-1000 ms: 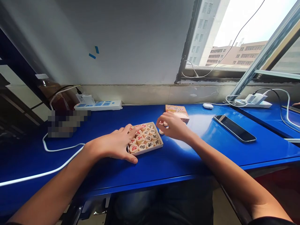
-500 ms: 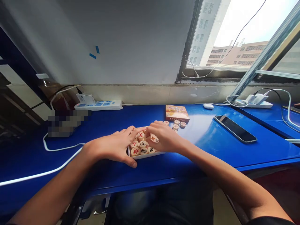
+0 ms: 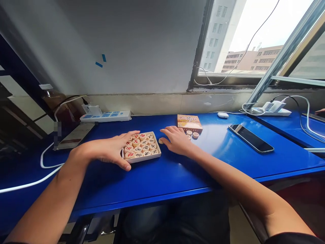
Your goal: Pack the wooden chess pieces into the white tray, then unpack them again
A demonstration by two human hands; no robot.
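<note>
A shallow white box point(image 3: 142, 160) lies on the blue desk, filled with rows of round wooden Chinese chess pieces point(image 3: 137, 149) marked in red and black. My left hand point(image 3: 108, 149) grips its left side, fingers at the far edge and thumb at the near edge. To the right of the box, my right hand point(image 3: 177, 139) reaches low over the desk with fingers stretched and apart. One loose piece point(image 3: 160, 141) lies by its thumb tip; whether they touch, I cannot tell. Other loose pieces point(image 3: 195, 135) sit beyond that hand, partly hidden by it.
A printed cardboard box point(image 3: 189, 123) stands behind the loose pieces. On the right lie a phone point(image 3: 251, 138) and a white earbud case point(image 3: 222, 115). Power strips point(image 3: 106, 116) with white cables sit along the wall. The desk's front edge point(image 3: 152, 200) runs close to me.
My right hand has left the pieces in the white box and now hovers to its right. The view has shifted, so the box and left hand appear farther left.
</note>
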